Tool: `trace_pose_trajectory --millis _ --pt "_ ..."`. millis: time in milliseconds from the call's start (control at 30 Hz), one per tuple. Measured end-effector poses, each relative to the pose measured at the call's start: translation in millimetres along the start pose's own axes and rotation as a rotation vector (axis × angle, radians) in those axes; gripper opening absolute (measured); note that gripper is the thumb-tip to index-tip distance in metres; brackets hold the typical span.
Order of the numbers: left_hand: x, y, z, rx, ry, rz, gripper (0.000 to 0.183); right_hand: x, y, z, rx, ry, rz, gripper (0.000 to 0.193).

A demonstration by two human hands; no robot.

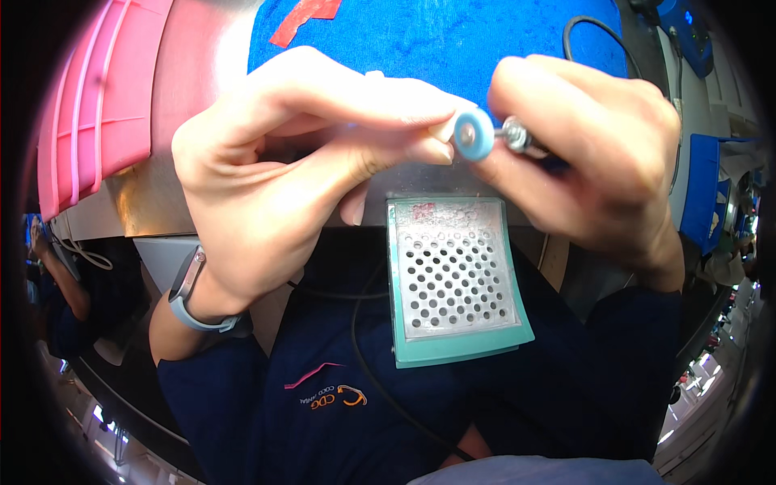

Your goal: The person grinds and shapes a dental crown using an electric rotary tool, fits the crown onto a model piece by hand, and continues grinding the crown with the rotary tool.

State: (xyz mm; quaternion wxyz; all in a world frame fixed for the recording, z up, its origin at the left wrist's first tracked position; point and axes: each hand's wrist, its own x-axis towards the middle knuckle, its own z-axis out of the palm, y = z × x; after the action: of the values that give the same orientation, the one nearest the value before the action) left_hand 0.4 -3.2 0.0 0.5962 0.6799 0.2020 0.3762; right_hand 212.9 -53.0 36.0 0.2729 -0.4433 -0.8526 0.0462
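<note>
Above the metal bench [183, 89], the left fingers [388, 105] pinch tightly a small pale piece [444, 128] beside the blue disc [474, 136], whose tool [515, 134] the right fingers [517, 187] wrap closed; a slipping pinch could let the disc graze skin, or the piece miss the perforated tray [461, 349]

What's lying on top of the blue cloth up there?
A red strip lies on the blue cloth at its upper left, and a dark cable loops over its right side. The left hand and right hand hide part; anything behind them can't be seen.
</note>
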Motion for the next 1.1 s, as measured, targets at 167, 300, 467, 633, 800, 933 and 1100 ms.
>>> trace_pose_trajectory --millis 167,300,467,633,800,933,1100 --pt "0.5 -3.9 3.6 -0.051 0.039 0.024 0.011 9.1 1.1 -6.1 0.001 -0.050 0.002 0.021" --pt "-0.5 2.7 2.7 0.028 0.055 -0.018 0.012 10.0 1.2 -6.8 -0.017 0.016 -0.007 0.023" --pt "0.7 2.5 3.1 0.041 0.039 -0.025 0.013 7.4 -0.3 -7.9 -0.044 -0.009 0.011 0.024" --pt "-1.5 2.5 -0.7 0.107 0.001 0.013 0.012 8.4 -4.7 -9.3 -0.065 -0.056 0.026 0.023" --pt "0.1 1.6 -0.5 0.064 -0.011 0.013 0.013 8.1 -4.7 -9.2 -0.062 -0.038 0.039 0.024" --pt "0.0 -0.1 -0.9 0.027 -0.013 0.041 0.014 14.8 -11.6 -9.0 -0.087 -0.021 -0.051 0.024" --pt "-0.6 1.3 -0.8 0.023 0.000 0.033 0.014 8.4 -6.5 -7.6 -0.079 -0.066 -0.010 0.025"
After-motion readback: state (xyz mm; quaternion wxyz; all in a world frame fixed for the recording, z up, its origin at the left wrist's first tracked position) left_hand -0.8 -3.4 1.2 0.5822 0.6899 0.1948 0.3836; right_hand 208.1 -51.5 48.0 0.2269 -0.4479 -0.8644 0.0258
